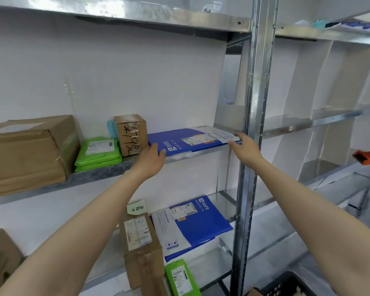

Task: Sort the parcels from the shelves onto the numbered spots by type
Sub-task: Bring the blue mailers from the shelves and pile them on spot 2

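The blue envelope (186,142) lies flat on the middle shelf (107,170). The left hand (151,160) grips its near left corner, fingers curled over the top; the right hand (245,147) pinches its white right end. A small brown box (130,134) stands just left of the envelope, with green mailers (97,153) beyond it. A steel upright (252,103) rises just right of the envelope.

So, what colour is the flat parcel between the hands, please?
Parcel: blue and white; head view.

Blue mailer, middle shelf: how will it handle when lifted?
Blue mailer lies thin and flat, so probably light and bendy; left hand and right hand at its front corners should limit sag. Its smooth face may slide on the metal shelf.
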